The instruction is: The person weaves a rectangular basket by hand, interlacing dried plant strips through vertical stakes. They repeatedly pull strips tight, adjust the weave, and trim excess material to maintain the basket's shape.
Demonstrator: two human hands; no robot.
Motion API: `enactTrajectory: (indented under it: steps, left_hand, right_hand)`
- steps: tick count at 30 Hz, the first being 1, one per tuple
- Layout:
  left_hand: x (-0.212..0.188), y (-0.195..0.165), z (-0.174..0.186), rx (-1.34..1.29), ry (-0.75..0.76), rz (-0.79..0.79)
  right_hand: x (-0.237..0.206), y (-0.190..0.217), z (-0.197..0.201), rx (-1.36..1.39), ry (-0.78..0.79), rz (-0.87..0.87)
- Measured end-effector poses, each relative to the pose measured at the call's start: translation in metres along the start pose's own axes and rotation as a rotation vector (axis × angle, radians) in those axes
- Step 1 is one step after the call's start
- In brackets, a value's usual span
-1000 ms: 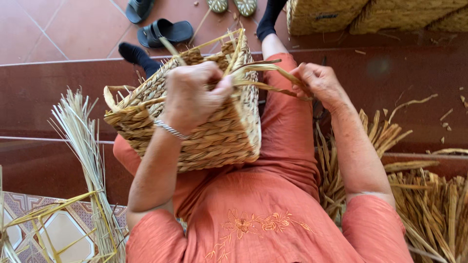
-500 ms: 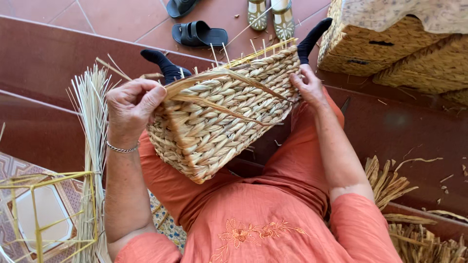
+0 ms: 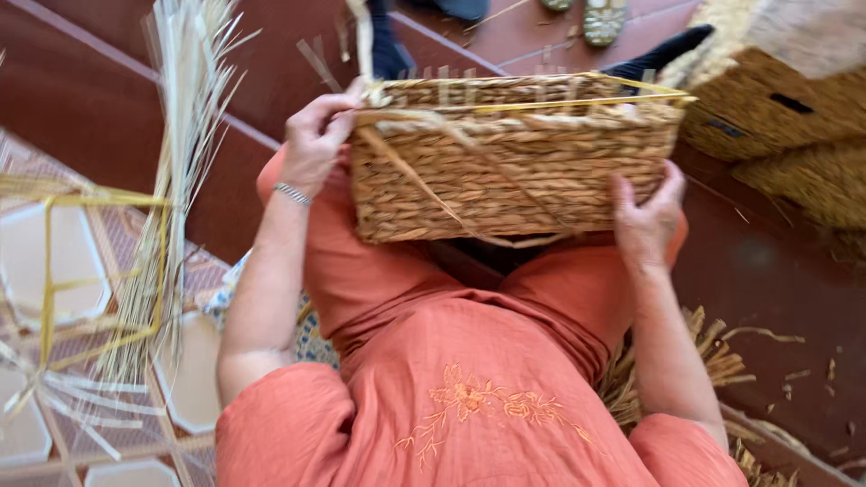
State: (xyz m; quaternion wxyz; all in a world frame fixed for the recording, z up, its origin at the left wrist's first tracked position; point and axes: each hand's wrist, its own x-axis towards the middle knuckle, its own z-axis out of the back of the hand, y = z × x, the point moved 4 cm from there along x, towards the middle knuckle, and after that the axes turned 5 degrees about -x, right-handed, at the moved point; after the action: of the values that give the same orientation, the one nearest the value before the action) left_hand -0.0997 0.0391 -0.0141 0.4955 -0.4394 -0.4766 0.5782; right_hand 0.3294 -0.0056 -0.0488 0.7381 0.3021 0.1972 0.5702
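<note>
A rectangular woven straw basket (image 3: 514, 171) rests on my lap, its long side facing me and its open rim up. Loose straw strands cross its front wall. My left hand (image 3: 316, 135) grips the basket's upper left corner at the rim. My right hand (image 3: 645, 216) holds the lower right corner, fingers wrapped on the side wall. A silver bracelet (image 3: 291, 193) sits on my left wrist. I wear an orange dress with embroidery.
A bundle of pale straw stalks (image 3: 171, 180) stands at the left beside a yellow wire frame (image 3: 54, 261). Finished woven baskets (image 3: 776, 117) are stacked at the upper right. Loose straw (image 3: 713, 352) lies by my right side on the red tiled floor. Sandals (image 3: 603, 18) lie ahead.
The basket has turned from a tilted, corner-on pose to lying level with its long side toward me. My right hand slid from the rim down to the lower right corner.
</note>
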Motion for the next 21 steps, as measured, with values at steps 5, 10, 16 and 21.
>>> enactTrajectory:
  steps: [5, 10, 16, 21]
  left_hand:
    - [0.007, -0.009, 0.002, 0.118, 0.075, -0.174]
    - [0.018, -0.032, -0.001, 0.567, 0.153, -0.516]
    - [0.034, -0.035, -0.024, 0.652, 0.17, -0.577]
    - [0.05, -0.026, -0.019, 0.536, 0.229, -0.467]
  right_hand:
    - [0.026, 0.024, 0.012, -0.464, -0.042, 0.287]
    - [0.033, 0.111, -0.023, -0.171, 0.004, 0.68]
    - [0.02, 0.209, -0.092, -0.186, 0.175, 1.03]
    - [0.03, 0.221, -0.107, -0.182, 0.23, 0.915]
